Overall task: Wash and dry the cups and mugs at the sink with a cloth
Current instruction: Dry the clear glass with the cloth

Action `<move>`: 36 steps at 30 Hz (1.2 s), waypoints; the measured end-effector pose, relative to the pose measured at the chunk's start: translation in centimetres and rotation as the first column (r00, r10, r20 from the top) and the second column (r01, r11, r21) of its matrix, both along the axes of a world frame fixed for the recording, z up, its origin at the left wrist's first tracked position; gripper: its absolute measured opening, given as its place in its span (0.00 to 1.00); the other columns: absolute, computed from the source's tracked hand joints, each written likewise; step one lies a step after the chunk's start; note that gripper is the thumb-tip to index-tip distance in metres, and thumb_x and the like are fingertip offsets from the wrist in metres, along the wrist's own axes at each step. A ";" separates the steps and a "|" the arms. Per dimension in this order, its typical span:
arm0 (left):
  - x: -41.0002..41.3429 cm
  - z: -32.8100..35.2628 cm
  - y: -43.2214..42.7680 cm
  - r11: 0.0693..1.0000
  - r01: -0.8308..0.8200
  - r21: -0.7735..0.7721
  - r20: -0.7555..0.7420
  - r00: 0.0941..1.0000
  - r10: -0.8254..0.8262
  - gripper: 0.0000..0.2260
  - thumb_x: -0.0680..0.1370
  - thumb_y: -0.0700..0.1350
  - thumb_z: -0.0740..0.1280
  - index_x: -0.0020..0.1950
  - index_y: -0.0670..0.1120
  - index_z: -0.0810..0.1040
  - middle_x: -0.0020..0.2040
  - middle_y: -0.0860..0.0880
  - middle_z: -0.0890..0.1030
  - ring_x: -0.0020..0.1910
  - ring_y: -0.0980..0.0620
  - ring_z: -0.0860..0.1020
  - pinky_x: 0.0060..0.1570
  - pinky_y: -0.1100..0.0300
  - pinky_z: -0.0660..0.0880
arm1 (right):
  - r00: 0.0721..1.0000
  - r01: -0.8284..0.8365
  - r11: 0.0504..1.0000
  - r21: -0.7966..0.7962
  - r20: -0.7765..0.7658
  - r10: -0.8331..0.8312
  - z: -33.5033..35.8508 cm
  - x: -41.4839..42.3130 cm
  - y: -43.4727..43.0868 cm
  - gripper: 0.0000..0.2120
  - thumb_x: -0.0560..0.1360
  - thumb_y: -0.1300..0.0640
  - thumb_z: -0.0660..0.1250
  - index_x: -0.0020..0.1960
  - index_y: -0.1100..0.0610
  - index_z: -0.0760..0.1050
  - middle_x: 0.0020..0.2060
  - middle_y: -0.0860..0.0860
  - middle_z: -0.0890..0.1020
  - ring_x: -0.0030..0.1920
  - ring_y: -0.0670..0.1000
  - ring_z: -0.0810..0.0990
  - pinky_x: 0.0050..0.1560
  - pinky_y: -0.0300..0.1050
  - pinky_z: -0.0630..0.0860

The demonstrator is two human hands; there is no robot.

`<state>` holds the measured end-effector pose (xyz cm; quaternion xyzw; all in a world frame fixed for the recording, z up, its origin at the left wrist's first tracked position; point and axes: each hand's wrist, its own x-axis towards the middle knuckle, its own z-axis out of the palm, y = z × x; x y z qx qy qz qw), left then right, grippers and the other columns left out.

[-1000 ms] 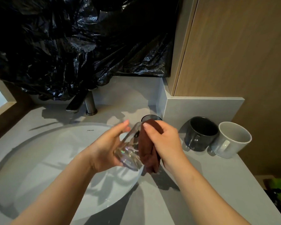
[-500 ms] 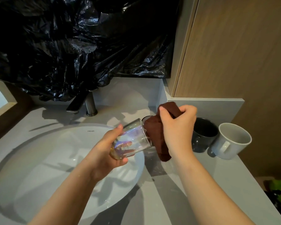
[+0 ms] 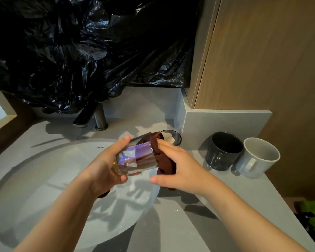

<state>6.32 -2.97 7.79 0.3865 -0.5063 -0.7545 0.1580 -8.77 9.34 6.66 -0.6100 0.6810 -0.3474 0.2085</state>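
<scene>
Brown cloth (image 3: pixel 162 160) fills the mouth of a clear glass (image 3: pixel 135 157) as a person dries it above the right edge of a white sink (image 3: pixel 44 179). The left hand (image 3: pixel 105 166) wraps the glass near its base, thumb on top and fingers curled beneath, holding it tipped on its side with the mouth to the right. The right hand (image 3: pixel 180 170) presses the cloth against the rim, fingers pushed into the fabric and thumb stretched out below. Behind the hands, a second dark-rimmed glass (image 3: pixel 175 138) stands on the grey counter (image 3: pixel 189 224) in the corner. To the right, a black mug (image 3: pixel 223 151) and a white mug (image 3: pixel 258 159) stand upright, touching, against a low grey ledge (image 3: pixel 225 120). A metal tap (image 3: pixel 96 117) rises behind the sink under crumpled black plastic sheeting (image 3: pixel 80 51). Wood panelling (image 3: pixel 271 60) lines the right wall.
</scene>
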 end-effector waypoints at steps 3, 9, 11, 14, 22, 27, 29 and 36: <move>-0.3 0.4 0.2 0.994 0.101 -0.036 0.047 0.994 -0.099 0.21 0.66 0.60 0.66 0.48 0.45 0.80 0.31 0.47 0.81 0.26 0.49 0.78 0.19 0.68 0.61 | 0.951 -0.060 0.989 -0.138 -0.310 0.014 -0.2 0.6 -0.1 0.27 0.67 0.41 0.67 0.64 0.47 0.72 0.60 0.37 0.73 0.61 0.32 0.63 0.62 0.38 0.55; -1.1 0.3 0.7 0.979 0.203 -0.014 0.061 0.978 -0.201 0.17 0.67 0.59 0.66 0.43 0.46 0.79 0.29 0.49 0.77 0.23 0.55 0.72 0.19 0.67 0.62 | 0.878 -0.098 0.977 -0.187 -0.478 -0.003 -0.6 0.7 -0.4 0.24 0.68 0.44 0.66 0.63 0.49 0.72 0.52 0.48 0.80 0.55 0.46 0.72 0.63 0.44 0.54; -1.2 0.4 0.6 0.982 0.188 0.001 0.045 0.981 -0.188 0.19 0.67 0.60 0.66 0.46 0.46 0.79 0.32 0.47 0.79 0.25 0.54 0.74 0.20 0.67 0.62 | 0.951 -0.064 0.979 -0.195 -0.309 0.000 -0.5 0.3 -0.1 0.25 0.67 0.46 0.70 0.61 0.52 0.71 0.53 0.46 0.76 0.58 0.44 0.69 0.68 0.46 0.59; -1.3 0.7 0.5 0.984 0.180 0.005 0.031 0.983 -0.180 0.22 0.66 0.60 0.66 0.49 0.45 0.79 0.32 0.47 0.79 0.24 0.53 0.75 0.20 0.69 0.64 | 0.991 -0.055 0.923 -0.381 -0.136 0.003 -0.5 0.2 0.1 0.24 0.65 0.52 0.75 0.55 0.52 0.65 0.52 0.44 0.70 0.57 0.46 0.70 0.57 0.39 0.71; -0.9 1.0 0.5 0.975 0.222 -0.009 0.041 0.974 -0.221 0.18 0.66 0.59 0.66 0.42 0.46 0.84 0.30 0.45 0.80 0.25 0.47 0.78 0.18 0.70 0.61 | 0.721 -0.312 0.933 -0.176 -0.683 0.112 -0.5 -1.6 0.4 0.29 0.68 0.46 0.69 0.66 0.55 0.72 0.59 0.49 0.80 0.63 0.50 0.73 0.73 0.60 0.52; -1.5 0.9 1.2 0.963 0.196 -0.185 0.081 0.980 -0.184 0.18 0.65 0.60 0.68 0.44 0.48 0.74 0.27 0.52 0.74 0.21 0.57 0.69 0.20 0.66 0.60 | 0.701 -0.275 0.961 -0.004 -0.685 0.198 -0.5 -0.9 -0.2 0.30 0.69 0.45 0.69 0.70 0.47 0.66 0.64 0.48 0.76 0.66 0.51 0.71 0.73 0.64 0.44; -1.9 1.0 1.3 0.959 0.123 -0.254 0.051 0.992 -0.114 0.18 0.64 0.60 0.68 0.43 0.47 0.72 0.27 0.52 0.73 0.21 0.57 0.68 0.20 0.64 0.59 | 0.866 -0.230 0.972 -0.049 -0.467 0.181 -0.5 -0.1 -0.5 0.30 0.69 0.50 0.70 0.69 0.47 0.67 0.63 0.48 0.76 0.65 0.49 0.71 0.74 0.55 0.55; -1.9 0.7 1.8 0.896 0.053 -0.441 0.016 0.999 -0.051 0.18 0.66 0.56 0.75 0.46 0.46 0.75 0.30 0.48 0.75 0.23 0.55 0.71 0.20 0.65 0.61 | 0.861 -0.071 0.994 0.078 0.508 0.022 0.1 1.7 -0.3 0.28 0.62 0.69 0.68 0.57 0.47 0.77 0.49 0.52 0.81 0.44 0.51 0.80 0.44 0.40 0.78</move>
